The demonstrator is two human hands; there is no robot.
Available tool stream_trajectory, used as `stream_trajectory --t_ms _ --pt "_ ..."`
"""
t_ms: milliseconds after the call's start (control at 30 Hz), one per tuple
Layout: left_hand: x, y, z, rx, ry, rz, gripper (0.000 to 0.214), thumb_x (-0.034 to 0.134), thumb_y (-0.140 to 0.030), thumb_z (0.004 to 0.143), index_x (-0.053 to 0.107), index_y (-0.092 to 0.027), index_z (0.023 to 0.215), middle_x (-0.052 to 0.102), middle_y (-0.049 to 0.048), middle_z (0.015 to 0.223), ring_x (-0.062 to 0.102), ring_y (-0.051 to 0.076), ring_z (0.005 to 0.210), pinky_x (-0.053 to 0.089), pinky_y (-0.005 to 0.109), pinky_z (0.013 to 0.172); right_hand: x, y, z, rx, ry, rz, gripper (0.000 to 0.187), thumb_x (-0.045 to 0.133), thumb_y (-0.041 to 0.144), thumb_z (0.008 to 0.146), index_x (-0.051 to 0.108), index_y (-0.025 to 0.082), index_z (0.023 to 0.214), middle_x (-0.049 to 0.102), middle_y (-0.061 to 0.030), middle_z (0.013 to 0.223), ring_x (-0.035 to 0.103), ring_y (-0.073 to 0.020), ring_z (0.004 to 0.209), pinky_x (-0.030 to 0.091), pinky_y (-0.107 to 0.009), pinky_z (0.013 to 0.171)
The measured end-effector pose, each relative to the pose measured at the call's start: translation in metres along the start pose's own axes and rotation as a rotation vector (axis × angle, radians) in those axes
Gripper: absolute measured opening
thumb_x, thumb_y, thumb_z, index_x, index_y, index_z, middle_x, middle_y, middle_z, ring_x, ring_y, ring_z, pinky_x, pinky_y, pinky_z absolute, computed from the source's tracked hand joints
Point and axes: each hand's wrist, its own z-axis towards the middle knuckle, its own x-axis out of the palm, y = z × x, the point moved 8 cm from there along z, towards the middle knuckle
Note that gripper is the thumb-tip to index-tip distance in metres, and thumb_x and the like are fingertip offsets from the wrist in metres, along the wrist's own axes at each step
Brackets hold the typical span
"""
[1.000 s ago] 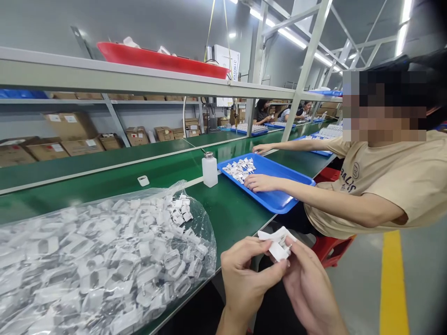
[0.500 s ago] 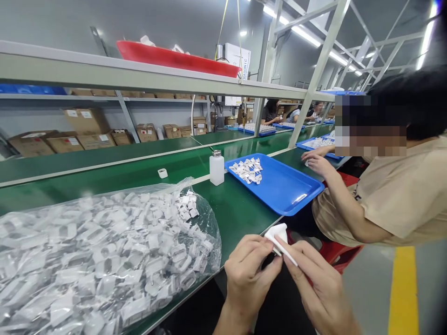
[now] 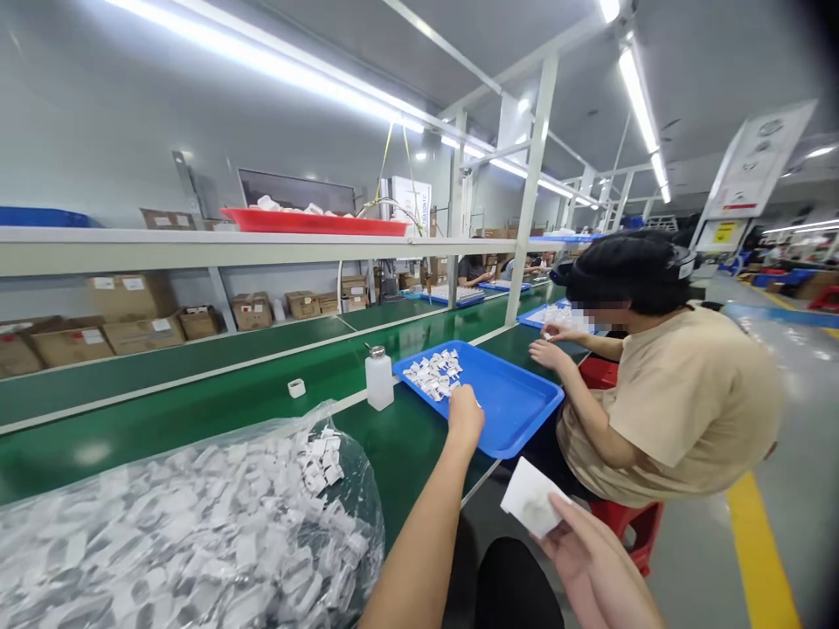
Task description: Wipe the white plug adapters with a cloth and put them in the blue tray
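Green line tabletop [image 3: 406,445], blue tray [image 3: 524,418] near its front edge, white plug casings [image 3: 433,374] heaped inside. Left hand [image 3: 467,418], fingers bunched, hangs over the tray's near rim; right hand [image 3: 586,559] pinches one casing [image 3: 530,498] past the edge.

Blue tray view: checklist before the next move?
1. Right hand has a grip on the white plug: ok.
2. Plug pins showing: cannot tell, none visible.
3. Left hand empty, over the blue tray: cannot tell, its fingers hide what it may hold.
4. Pile of white plugs inside the tray: ok.
5. Co-worker's hands apart from the left hand: ok.
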Motion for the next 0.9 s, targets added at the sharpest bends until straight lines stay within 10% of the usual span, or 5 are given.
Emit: stream_trajectory --t_ms 200,367,500,700,900 --pt "0.008 0.018 0.025 -0.034 -0.036 0.011 0.036 0.066 -0.036 0.095 0.062 -0.018 0.127 0.064 0.0108 0.13 0.066 0.025 0.111 0.057 0.046 0.092 -0.004 -0.013 0.004 0.075 0.101 0.037 0.039 0.087 0.044 0.073 0.083 0.016 0.101 0.081 -0.0136 0.096 0.075 -0.0351 0.1 0.059 -0.047 0.091" --pt "-0.076 0.088 0.029 -0.373 -0.415 0.126 0.041 0.067 -0.037 0.095 0.059 -0.019 0.131 0.061 0.011 0.135 0.064 0.027 0.115 0.056 0.05 0.095 -0.003 -0.032 0.014 0.158 0.09 0.046 0.036 0.09 0.043 0.07 0.083 0.016 0.093 0.081 -0.0125 0.095 0.075 -0.0339 0.1 0.059 -0.043 0.09" --pt "-0.142 0.129 0.03 -0.563 -0.612 0.197 0.044 0.069 -0.037 0.093 0.059 -0.02 0.132 0.061 0.0109 0.136 0.064 0.028 0.114 0.056 0.05 0.094 0.041 -0.056 0.053 0.091 0.174 0.055 0.028 0.082 0.031 0.081 0.079 0.014 0.103 0.08 -0.0079 0.103 0.073 -0.0266 0.102 0.057 -0.034 0.09" --pt "-0.157 0.127 0.044 -0.47 -0.553 0.278 0.039 0.066 -0.036 0.095 0.06 -0.019 0.13 0.063 0.0102 0.131 0.066 0.026 0.111 0.058 0.048 0.091 0.121 -0.138 0.146 0.227 0.202 0.13 0.023 0.066 0.033 0.098 0.068 0.014 0.11 0.072 -0.0065 0.109 0.071 -0.019 0.091 0.06 -0.039 0.081" --pt "-0.145 0.12 0.063 -0.325 -0.348 0.417 0.038 0.066 -0.036 0.096 0.06 -0.019 0.129 0.064 0.0099 0.129 0.066 0.025 0.108 0.058 0.046 0.09 0.137 -0.155 0.17 0.184 0.269 0.182 0.034 0.066 0.034 0.097 0.062 0.018 0.126 0.065 -0.0088 0.126 0.068 -0.0227 0.104 0.059 -0.043 0.086"
